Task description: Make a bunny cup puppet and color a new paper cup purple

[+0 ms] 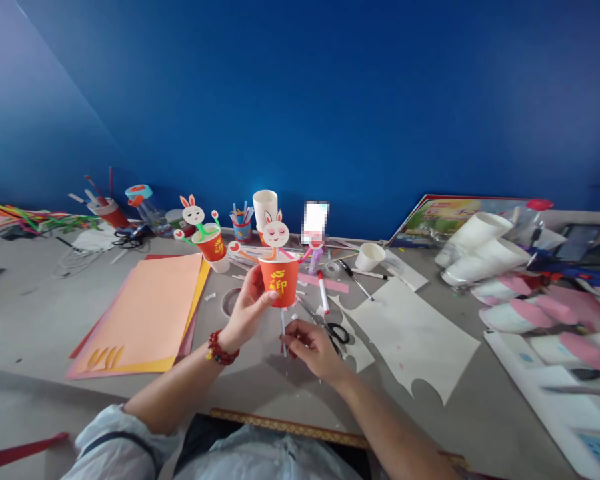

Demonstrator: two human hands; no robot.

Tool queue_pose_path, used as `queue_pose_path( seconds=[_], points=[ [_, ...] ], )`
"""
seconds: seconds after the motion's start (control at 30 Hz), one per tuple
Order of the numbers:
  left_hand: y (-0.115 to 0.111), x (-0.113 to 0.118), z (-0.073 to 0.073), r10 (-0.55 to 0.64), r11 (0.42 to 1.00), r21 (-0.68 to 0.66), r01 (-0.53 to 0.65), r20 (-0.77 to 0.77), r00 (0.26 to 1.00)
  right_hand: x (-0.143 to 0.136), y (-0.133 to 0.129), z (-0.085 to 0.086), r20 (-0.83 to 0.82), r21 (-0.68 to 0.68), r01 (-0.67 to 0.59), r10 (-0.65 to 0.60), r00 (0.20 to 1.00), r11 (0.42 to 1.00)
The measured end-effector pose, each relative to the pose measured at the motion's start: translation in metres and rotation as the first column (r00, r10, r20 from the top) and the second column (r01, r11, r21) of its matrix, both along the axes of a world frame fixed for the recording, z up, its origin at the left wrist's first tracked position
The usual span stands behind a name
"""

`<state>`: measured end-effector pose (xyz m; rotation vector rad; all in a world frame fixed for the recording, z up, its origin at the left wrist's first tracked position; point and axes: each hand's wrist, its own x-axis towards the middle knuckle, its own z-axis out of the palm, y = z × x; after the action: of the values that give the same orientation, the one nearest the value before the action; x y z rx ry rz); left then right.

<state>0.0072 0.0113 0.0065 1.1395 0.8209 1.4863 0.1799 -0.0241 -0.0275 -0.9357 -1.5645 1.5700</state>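
Note:
My left hand point(253, 300) is wrapped round an orange paper cup point(279, 283) with yellow lettering, holding it upright above the desk. A white paper rabbit head point(277, 235) with closed eyes and pink cheeks rises from the cup, with arms ending in heart-marked discs at both sides. Below the cup, my right hand point(307, 347) pinches a thin pale straw point(283, 330) that runs down from the cup's underside. A similar rabbit cup point(213, 245) with green arms stands behind to the left.
Scissors point(337, 333) and a red-and-white marker point(323, 292) lie right of my hands. Cut white paper point(420, 340) spreads further right. Coloured sheets point(145, 307) are stacked at left. White cups point(480, 247) lie at right, beside a white tray point(525, 400).

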Motion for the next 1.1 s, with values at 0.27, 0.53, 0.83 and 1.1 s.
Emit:
queue_pose_path(
  seconds=[0.27,0.53,0.83,1.1],
  points=[
    [-0.018,-0.002,-0.014,-0.291,0.944,-0.218,0.247,-0.204,0.935,0.004,0.003,-0.004,0.019,0.121,0.053,-0.056,0.998,0.991],
    [-0.012,-0.002,-0.022,-0.220,0.948,-0.267,0.170,-0.168,0.961,0.001,0.006,-0.009,-0.017,0.024,0.048,-0.047,0.999,0.999],
    [-0.012,-0.003,-0.029,-0.219,0.946,-0.269,0.179,-0.125,0.968,-0.001,0.006,-0.008,-0.001,-0.010,0.035,-0.035,0.999,0.999],
    [-0.009,-0.004,-0.037,-0.230,0.959,-0.214,0.187,-0.197,0.953,0.005,0.010,-0.010,0.102,0.175,0.073,-0.092,0.991,0.982]
  ],
)
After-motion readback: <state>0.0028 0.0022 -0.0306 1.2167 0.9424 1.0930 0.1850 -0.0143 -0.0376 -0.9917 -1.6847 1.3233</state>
